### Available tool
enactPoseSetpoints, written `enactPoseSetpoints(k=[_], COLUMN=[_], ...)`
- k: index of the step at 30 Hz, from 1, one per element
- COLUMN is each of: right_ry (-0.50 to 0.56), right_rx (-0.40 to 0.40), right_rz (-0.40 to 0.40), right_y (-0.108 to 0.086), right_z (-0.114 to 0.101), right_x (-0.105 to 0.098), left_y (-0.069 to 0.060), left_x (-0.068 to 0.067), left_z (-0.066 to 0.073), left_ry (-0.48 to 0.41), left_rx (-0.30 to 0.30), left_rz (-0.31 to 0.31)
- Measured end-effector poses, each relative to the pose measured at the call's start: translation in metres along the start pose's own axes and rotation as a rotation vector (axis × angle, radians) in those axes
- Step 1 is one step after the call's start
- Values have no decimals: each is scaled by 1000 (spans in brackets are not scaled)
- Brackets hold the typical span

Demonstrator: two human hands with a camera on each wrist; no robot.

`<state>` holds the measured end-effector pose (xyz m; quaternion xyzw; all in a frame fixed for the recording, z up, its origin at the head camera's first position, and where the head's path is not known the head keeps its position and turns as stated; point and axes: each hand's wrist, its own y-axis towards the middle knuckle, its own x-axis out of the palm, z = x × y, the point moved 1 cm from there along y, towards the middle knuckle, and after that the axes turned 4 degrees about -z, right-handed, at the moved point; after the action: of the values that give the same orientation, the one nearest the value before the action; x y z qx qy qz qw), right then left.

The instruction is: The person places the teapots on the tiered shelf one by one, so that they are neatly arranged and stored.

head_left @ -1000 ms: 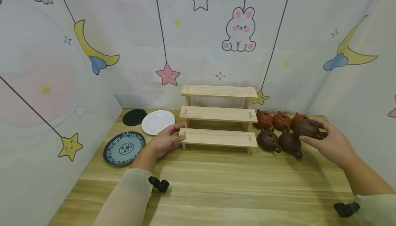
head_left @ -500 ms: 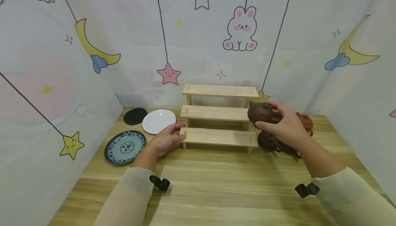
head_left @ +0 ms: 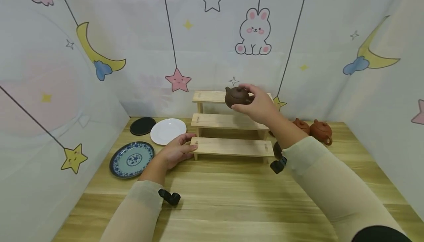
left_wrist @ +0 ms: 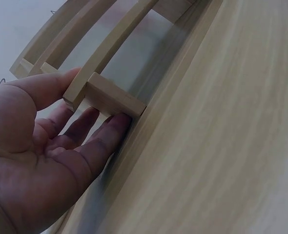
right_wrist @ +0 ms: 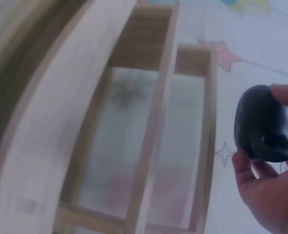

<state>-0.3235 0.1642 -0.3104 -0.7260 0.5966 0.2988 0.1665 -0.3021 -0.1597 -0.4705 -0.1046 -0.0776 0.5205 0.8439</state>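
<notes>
A dark brown teapot (head_left: pixel 237 97) is pinched between the thumb and fingers of my right hand (head_left: pixel 261 107), in front of the top board of the three-step wooden stand (head_left: pixel 232 146). In the right wrist view the teapot (right_wrist: pixel 262 122) shows dark against the wall cloth, held by the fingertips of my right hand (right_wrist: pixel 276 195). My left hand (head_left: pixel 175 151) grips the left end of the lowest step. The left wrist view shows my left hand (left_wrist: pixel 51 151) with thumb and fingers around the board end and its leg (left_wrist: pixel 112 95).
Left of the stand lie a black round plate (head_left: pixel 142 126), a white plate (head_left: pixel 168 131) and a blue-patterned plate (head_left: pixel 132 159). Reddish teapots (head_left: pixel 320 131) stand at the right; my right forearm hides part of the teapot group. A patterned cloth wall rises behind.
My right hand has lifted the dark teapot from the group at the right and carried it left, up to the top step's height. My left hand stays on the stand.
</notes>
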Motion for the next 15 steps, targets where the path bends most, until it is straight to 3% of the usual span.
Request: enactPoseSetpoints(k=[6, 15], right_ry=[61, 61], right_rx=[-26, -27], right_rz=[13, 0], right_y=[38, 69], right_z=[-15, -19], right_x=[16, 39], left_y=[0, 0], left_x=[0, -3], left_z=[-1, -3], left_ry=[-12, -15], left_rx=[4, 7], left_rz=[1, -5])
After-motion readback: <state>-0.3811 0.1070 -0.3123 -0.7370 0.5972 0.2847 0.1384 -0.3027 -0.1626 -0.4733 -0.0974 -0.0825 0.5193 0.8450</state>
